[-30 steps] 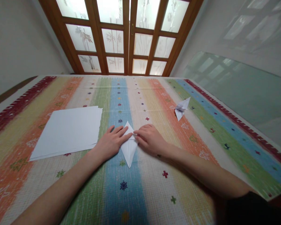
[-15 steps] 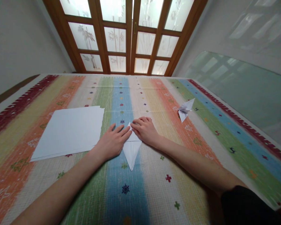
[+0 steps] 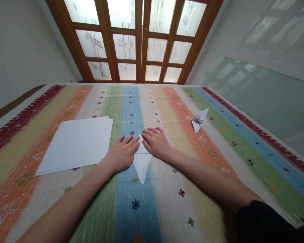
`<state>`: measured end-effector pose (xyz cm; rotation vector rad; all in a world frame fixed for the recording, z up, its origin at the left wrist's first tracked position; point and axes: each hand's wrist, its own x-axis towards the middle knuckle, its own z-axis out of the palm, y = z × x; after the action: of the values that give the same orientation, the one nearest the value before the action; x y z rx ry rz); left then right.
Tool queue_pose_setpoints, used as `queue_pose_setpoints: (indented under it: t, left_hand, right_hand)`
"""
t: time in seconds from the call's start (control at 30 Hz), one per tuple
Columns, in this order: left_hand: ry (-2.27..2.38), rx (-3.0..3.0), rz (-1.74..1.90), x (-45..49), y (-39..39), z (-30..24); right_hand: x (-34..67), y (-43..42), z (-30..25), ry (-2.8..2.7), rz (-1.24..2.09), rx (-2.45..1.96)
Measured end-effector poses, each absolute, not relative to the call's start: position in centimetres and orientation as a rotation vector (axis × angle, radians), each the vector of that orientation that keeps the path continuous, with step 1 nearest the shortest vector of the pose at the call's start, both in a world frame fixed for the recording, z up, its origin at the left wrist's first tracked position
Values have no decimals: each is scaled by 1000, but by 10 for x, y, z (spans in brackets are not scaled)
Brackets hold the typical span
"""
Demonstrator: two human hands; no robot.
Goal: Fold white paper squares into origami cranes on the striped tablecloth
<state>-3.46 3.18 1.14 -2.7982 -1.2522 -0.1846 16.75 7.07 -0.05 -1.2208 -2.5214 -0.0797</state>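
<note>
White diamond-shaped folded paper [image 3: 142,166] lies under the outspread left hand [image 3: 123,152], while the right hand [image 3: 157,141], also unclenched, has shifted forward beside the paper's far tip, apparently steadying that half.

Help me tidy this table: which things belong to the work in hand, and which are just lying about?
In use:
folded white paper, touched by the left hand and right hand

Apparently lying about:
white sheets, left of the hands
smaller folded paper piece, farther off, right
</note>
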Motion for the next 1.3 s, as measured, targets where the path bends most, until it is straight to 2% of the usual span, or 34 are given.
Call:
queue_pose_setpoints:
  t: [0.67, 0.9, 1.3]
  left_hand:
    - [-1152, -2798, -133, -32, 30, 8]
    - [-1301, -2753, -122, -33, 26, 8]
    - [-1559, -2686, -456, -46, 30, -4]
  right_hand:
    - [164, 75, 10, -2726, -166, -1173]
    - [167, 76, 2, -2507, -54, -1373]
    - [192, 29, 8, -2393, 224, -1566]
